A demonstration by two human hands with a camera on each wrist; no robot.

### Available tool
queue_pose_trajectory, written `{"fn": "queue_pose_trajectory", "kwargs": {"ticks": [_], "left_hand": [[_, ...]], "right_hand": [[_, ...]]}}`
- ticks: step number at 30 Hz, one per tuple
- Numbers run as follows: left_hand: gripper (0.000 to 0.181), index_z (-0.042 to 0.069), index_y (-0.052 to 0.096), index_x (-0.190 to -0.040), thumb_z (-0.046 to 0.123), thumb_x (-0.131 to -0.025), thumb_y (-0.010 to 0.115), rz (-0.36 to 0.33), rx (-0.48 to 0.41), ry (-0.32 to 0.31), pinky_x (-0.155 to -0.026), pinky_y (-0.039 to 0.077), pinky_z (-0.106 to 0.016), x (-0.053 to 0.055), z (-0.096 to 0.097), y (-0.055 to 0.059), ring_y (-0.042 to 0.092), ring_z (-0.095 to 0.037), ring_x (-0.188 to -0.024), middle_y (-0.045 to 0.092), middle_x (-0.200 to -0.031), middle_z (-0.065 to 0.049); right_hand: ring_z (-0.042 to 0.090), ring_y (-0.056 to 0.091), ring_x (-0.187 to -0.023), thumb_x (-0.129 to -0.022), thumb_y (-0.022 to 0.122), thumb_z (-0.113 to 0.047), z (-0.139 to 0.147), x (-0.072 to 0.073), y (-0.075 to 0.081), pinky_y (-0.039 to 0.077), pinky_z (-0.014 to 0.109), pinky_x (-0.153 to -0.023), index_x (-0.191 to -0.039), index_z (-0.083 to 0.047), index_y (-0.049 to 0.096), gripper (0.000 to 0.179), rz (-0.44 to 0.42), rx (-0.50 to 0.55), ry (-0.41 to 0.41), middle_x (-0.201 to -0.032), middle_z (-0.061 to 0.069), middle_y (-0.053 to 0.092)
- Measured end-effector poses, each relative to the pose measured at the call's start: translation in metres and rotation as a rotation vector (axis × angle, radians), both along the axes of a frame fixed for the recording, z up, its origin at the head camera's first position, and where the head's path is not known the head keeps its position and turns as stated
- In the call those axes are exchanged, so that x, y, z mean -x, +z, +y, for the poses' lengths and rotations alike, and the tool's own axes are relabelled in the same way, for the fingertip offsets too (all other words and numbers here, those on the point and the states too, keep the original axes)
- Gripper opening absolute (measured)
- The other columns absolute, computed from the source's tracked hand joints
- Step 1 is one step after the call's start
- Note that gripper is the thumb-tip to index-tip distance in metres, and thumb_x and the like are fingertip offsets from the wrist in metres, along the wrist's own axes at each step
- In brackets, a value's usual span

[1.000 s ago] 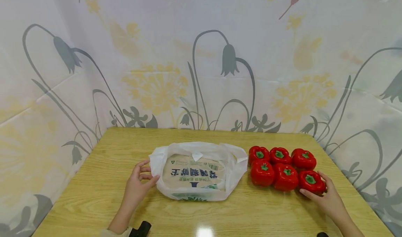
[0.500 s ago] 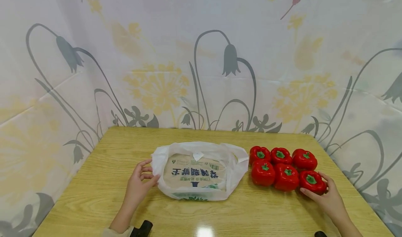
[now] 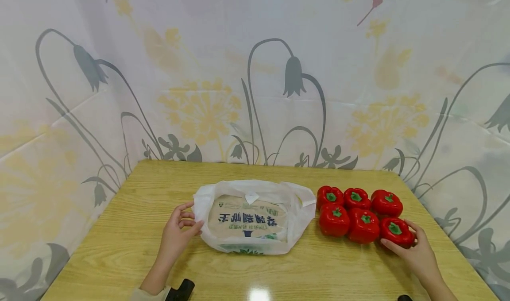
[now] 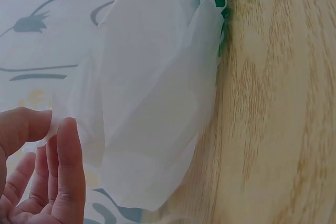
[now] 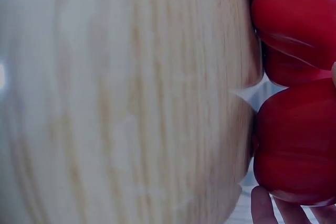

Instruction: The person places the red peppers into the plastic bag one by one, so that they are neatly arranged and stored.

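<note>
Near the middle of the table lies a white plastic bag, its mouth spread open upward and blue and green lettering showing inside. My left hand pinches the left edge of the bag; in the left wrist view the thumb and index finger meet on the thin white film. At the right, my right hand grips a red bell pepper with a green stem, thumb in front and fingers around its right side. The right wrist view shows that pepper with fingertips against it.
Several more red bell peppers stand close together in two rows between the bag and my right hand. The wooden table meets a flowered cloth backdrop at its back and sides.
The head view has shifted very slightly. Both hands keep their places at the bag and the bell pepper.
</note>
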State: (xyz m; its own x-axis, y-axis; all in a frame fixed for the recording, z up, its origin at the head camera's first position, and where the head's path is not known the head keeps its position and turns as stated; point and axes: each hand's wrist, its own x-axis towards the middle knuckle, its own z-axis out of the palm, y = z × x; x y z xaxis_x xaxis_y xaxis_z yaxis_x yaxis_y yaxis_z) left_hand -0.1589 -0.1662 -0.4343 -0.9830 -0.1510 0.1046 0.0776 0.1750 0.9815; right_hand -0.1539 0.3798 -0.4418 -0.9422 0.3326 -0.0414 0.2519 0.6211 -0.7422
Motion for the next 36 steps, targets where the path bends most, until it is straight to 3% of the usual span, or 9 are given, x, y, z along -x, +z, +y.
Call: {"fn": "queue_pose_trajectory", "kwargs": {"ticks": [5, 16, 25, 36], "left_hand": [[0.055, 0.007, 0.045, -0.131, -0.004, -0.082, 0.068, 0.003, 0.001, -0.002, -0.067, 0.058, -0.037, 0.000, 0.000, -0.001, 0.055, -0.013, -0.077, 0.048, -0.100, -0.016], [0.055, 0.007, 0.045, -0.131, -0.003, -0.082, 0.068, -0.013, 0.006, 0.005, -0.068, 0.058, -0.036, 0.000, 0.000, 0.001, 0.056, -0.013, -0.078, 0.048, -0.101, -0.016], [0.055, 0.007, 0.045, -0.131, -0.004, -0.082, 0.067, -0.007, 0.004, -0.001, -0.067, 0.058, -0.036, 0.000, 0.001, 0.001, 0.056, -0.013, -0.077, 0.048, -0.101, -0.016], [0.055, 0.006, 0.045, -0.131, -0.005, -0.082, 0.067, -0.003, 0.001, 0.007, -0.067, 0.058, -0.037, -0.001, 0.001, 0.001, 0.056, -0.012, -0.076, 0.048, -0.100, -0.016]], "right_hand": [[0.044, 0.034, -0.110, -0.081, 0.072, -0.039, -0.001, -0.001, 0.003, 0.041, 0.047, -0.079, -0.145, 0.004, 0.007, 0.101, -0.002, 0.001, -0.022, -0.133, 0.033, 0.026], [0.039, 0.035, -0.104, -0.081, 0.072, -0.037, -0.006, -0.008, 0.011, 0.039, 0.012, -0.055, -0.146, 0.002, 0.012, 0.096, 0.090, 0.006, -0.035, -0.134, 0.031, 0.028], [0.038, 0.036, -0.104, -0.082, 0.071, -0.036, -0.011, -0.010, 0.018, 0.039, 0.008, -0.054, -0.145, 0.002, 0.013, 0.094, 0.134, 0.008, -0.051, -0.134, 0.031, 0.029], [0.008, 0.038, -0.089, -0.081, 0.073, -0.031, -0.019, -0.014, 0.027, 0.043, 0.007, -0.057, -0.145, -0.001, 0.018, 0.090, 0.201, 0.007, -0.054, -0.130, 0.023, 0.034]]}}
